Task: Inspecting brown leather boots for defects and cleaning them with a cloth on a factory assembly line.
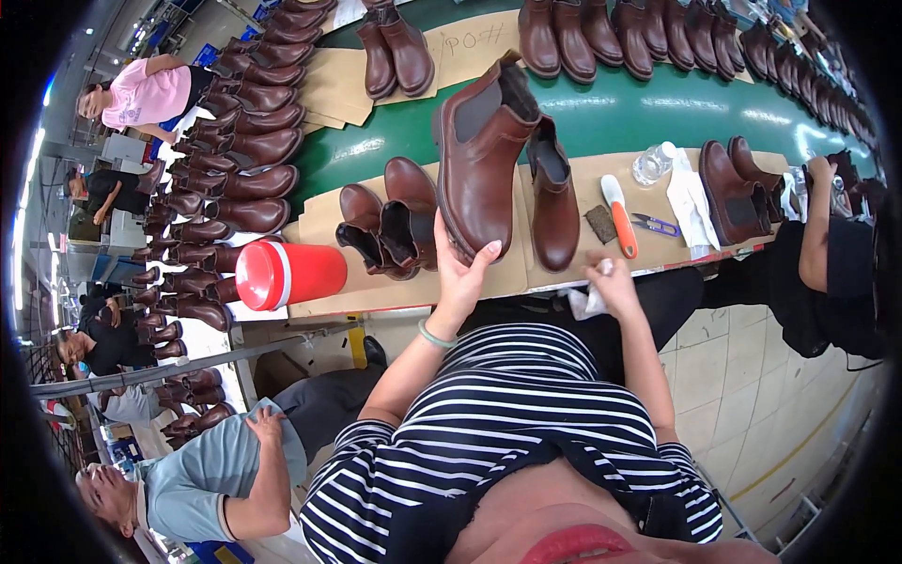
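Note:
My left hand (pixel 458 282) is closed around the sole side of a brown leather Chelsea boot (pixel 481 179), lifted above the bench with its toe toward me. Its likely mate, another brown boot (pixel 554 221), stands on the cardboard just to the right. Below the bench edge, my right hand (pixel 615 287) is closed on a crumpled white cloth (pixel 586 303). Near that hand lie a tool with a white and orange handle (pixel 617 214), a dark brown rough block (pixel 599 224) and purple-handled thread snips (pixel 656 225). To the left, a second pair of boots (pixel 411 183) rests on the cardboard.
A red container (pixel 291 274) with a white band stands at the bench's left. Farther right are a clear bottle (pixel 655 163), a white sheet (pixel 691 199) and more boots (pixel 731 197). Rows of boots line the green surface (pixel 620 117). Several people work around; one sits close at right.

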Available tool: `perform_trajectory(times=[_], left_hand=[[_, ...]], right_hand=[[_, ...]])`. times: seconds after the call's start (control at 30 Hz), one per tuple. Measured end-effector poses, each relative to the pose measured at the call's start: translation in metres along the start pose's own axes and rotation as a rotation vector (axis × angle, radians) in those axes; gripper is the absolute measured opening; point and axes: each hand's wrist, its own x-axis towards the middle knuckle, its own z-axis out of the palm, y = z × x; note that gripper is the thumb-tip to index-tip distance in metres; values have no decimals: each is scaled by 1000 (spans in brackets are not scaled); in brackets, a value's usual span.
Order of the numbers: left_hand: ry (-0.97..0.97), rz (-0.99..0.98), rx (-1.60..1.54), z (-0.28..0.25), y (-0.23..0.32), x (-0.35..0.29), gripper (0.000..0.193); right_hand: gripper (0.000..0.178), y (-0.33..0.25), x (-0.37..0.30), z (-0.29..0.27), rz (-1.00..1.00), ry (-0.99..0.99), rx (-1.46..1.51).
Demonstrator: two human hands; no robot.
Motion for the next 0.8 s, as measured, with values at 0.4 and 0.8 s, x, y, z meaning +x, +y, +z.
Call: perform_trajectory(times=[0.4, 0.8], left_hand=[[48, 279, 345, 24, 21, 1, 92], [6, 120, 227, 31, 24, -17, 83]], right_hand=[[28, -196, -10, 48, -871, 155, 228], [29, -221, 28, 5, -1433, 863, -244]])
